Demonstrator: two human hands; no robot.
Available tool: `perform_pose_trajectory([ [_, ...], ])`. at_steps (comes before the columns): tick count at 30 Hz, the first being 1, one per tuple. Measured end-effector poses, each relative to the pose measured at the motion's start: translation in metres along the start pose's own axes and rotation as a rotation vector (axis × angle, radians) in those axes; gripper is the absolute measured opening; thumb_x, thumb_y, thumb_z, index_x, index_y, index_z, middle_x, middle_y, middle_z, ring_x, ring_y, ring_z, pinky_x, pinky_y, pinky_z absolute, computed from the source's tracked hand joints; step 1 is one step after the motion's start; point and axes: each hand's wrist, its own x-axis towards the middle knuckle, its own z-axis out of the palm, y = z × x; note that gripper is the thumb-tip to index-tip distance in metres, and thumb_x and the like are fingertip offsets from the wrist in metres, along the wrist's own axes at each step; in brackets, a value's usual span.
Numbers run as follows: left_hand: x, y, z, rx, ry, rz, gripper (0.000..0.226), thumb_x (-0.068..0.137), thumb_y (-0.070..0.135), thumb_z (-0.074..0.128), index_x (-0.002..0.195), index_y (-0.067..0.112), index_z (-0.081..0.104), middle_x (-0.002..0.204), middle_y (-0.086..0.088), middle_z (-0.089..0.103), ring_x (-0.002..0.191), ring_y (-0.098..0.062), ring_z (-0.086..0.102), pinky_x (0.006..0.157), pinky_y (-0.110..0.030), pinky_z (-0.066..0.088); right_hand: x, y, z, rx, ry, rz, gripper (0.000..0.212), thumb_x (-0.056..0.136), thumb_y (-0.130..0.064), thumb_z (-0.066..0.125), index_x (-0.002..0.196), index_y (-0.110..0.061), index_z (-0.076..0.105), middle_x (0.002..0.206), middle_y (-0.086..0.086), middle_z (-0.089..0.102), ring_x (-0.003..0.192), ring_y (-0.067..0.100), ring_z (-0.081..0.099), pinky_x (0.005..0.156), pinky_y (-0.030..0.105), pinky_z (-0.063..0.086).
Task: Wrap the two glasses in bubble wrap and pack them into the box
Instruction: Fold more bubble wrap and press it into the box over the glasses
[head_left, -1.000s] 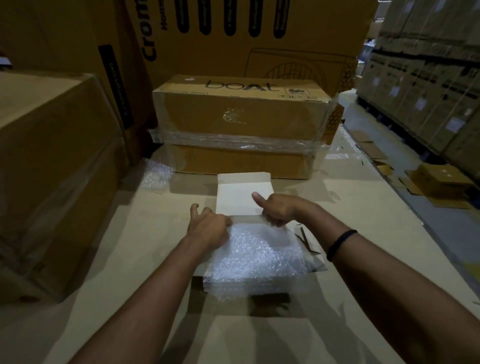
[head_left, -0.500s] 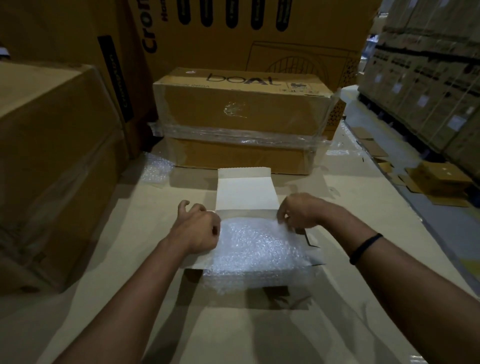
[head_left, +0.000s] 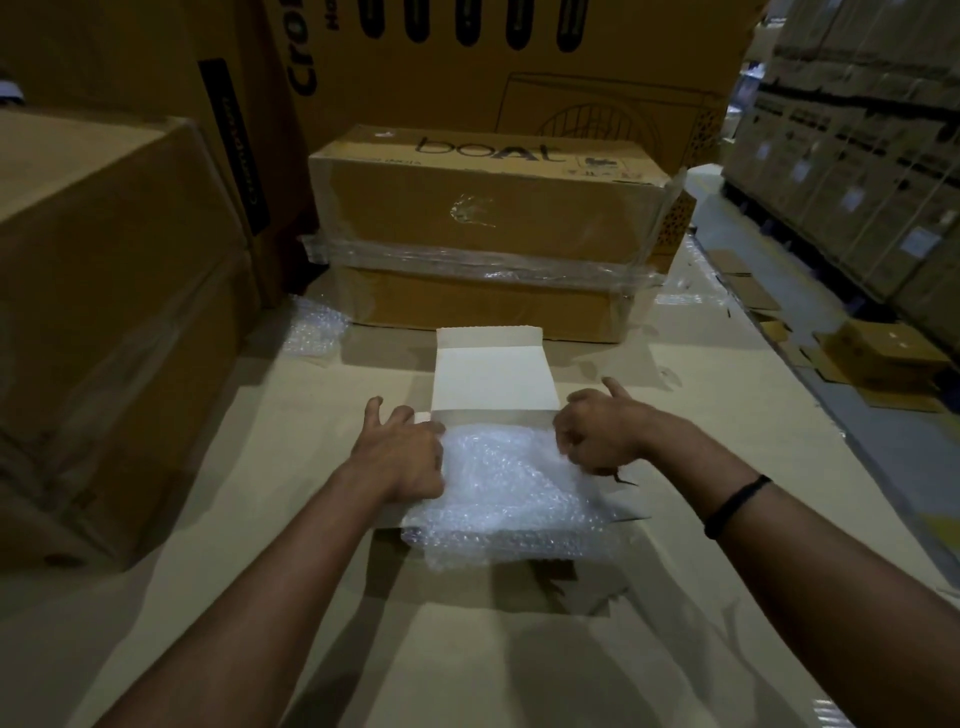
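Observation:
A bundle of bubble wrap (head_left: 511, 493) fills the small white box (head_left: 631, 512) on the cardboard surface and bulges over its near edge. The box's lid (head_left: 493, 371) lies open, pointing away from me. No glass shows through the wrap. My left hand (head_left: 400, 457) is at the box's left side, with its fingers and thumb round a white side flap (head_left: 422, 416) and its heel against the wrap. My right hand (head_left: 597, 434) is at the right side, with its fingers curled down into the wrap's edge and its thumb sticking out.
A taped brown "boAt" carton (head_left: 488, 208) stands just behind the lid. Big cartons rise at the left (head_left: 104, 312) and behind. A loose scrap of bubble wrap (head_left: 317, 330) lies at the back left. Stacked boxes (head_left: 857, 156) line an aisle at the right.
Both hands have moved from the far edge of the wrap out to the box's left and right sides. The view has tilted up slightly.

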Motion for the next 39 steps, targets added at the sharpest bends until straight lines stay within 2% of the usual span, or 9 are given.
perform_pose_trajectory([
  [9,-0.002,0.015,0.001,0.018,0.026,-0.064,0.037,0.082,0.047,0.057,0.111,0.028,0.069,0.146,0.009,0.043,0.136,-0.025,0.03,0.111,-0.059,0.005,0.006,-0.02,0.01,-0.252,-0.114,0.037,0.017,0.091,-0.036,0.052,0.085,-0.026,0.064,0.15,0.0,0.04,0.148,0.025,0.011,0.114,0.065,-0.005],
  [13,-0.01,0.005,0.001,-0.105,0.191,-0.066,0.024,0.084,0.037,0.055,0.095,0.031,0.075,0.153,0.01,0.036,0.141,-0.023,0.023,0.111,-0.052,0.004,-0.009,-0.012,0.006,-0.178,-0.065,0.008,0.03,0.095,-0.043,0.046,0.108,-0.03,0.069,0.159,-0.002,0.026,0.15,0.022,0.005,0.115,0.061,-0.005],
  [20,-0.011,0.017,0.006,-0.039,0.074,-0.042,0.025,0.084,0.042,0.057,0.099,0.031,0.075,0.157,0.005,0.031,0.143,-0.026,0.02,0.112,-0.054,0.004,-0.009,-0.026,0.023,-0.26,-0.041,-0.017,0.03,0.097,-0.04,0.046,0.113,-0.027,0.068,0.161,0.0,0.023,0.15,0.023,0.003,0.116,0.06,-0.006],
  [24,-0.02,0.007,0.007,-0.297,0.263,-0.076,0.027,0.091,0.048,0.052,0.103,0.036,0.073,0.151,0.011,0.04,0.14,-0.017,0.026,0.11,-0.043,0.008,-0.026,-0.015,0.017,-0.086,0.136,-0.042,0.036,0.096,-0.052,0.046,0.117,-0.031,0.067,0.157,-0.001,0.033,0.147,0.018,0.018,0.119,0.049,0.008],
  [28,-0.057,0.013,0.018,-0.476,0.313,0.092,0.076,0.067,0.085,0.044,0.126,0.04,0.06,0.139,0.016,0.048,0.133,-0.011,0.035,0.108,-0.036,0.01,-0.061,-0.013,0.02,0.068,0.28,-0.182,0.072,0.073,-0.074,0.062,0.13,-0.031,0.054,0.144,-0.007,0.047,0.129,0.014,0.042,0.108,0.034,0.032],
  [30,-0.067,0.018,0.03,-0.319,0.32,0.164,0.086,0.062,0.087,0.046,0.132,0.038,0.056,0.134,0.014,0.054,0.127,-0.014,0.045,0.103,-0.034,0.011,-0.07,-0.017,0.032,-0.055,0.234,-0.203,0.085,0.069,-0.068,0.071,0.14,-0.031,0.041,0.146,-0.005,0.041,0.128,0.018,0.04,0.107,0.033,0.033],
  [33,-0.067,0.025,0.035,-0.281,0.379,0.161,0.064,0.074,0.066,0.061,0.13,0.035,0.058,0.125,0.013,0.062,0.117,-0.013,0.053,0.099,-0.028,0.014,-0.069,-0.022,0.05,-0.144,0.264,-0.225,0.085,0.076,-0.046,0.077,0.145,-0.029,0.031,0.144,0.002,0.039,0.122,0.022,0.044,0.101,0.034,0.039],
  [36,-0.062,0.023,0.034,-0.427,0.338,0.096,0.045,0.083,0.049,0.061,0.126,0.035,0.062,0.121,0.01,0.066,0.118,-0.014,0.052,0.102,-0.024,0.017,-0.067,-0.024,0.051,-0.045,0.308,-0.21,0.067,0.082,-0.031,0.075,0.14,-0.029,0.04,0.137,-0.002,0.049,0.117,0.02,0.048,0.095,0.032,0.043],
  [39,-0.058,0.013,0.03,-0.571,0.268,0.021,0.039,0.087,0.045,0.064,0.124,0.034,0.065,0.116,0.004,0.07,0.117,-0.025,0.056,0.104,-0.035,0.039,-0.065,-0.023,0.045,0.139,0.254,-0.155,0.049,0.087,-0.028,0.071,0.132,-0.027,0.053,0.134,-0.006,0.056,0.119,0.016,0.052,0.094,0.028,0.044],
])
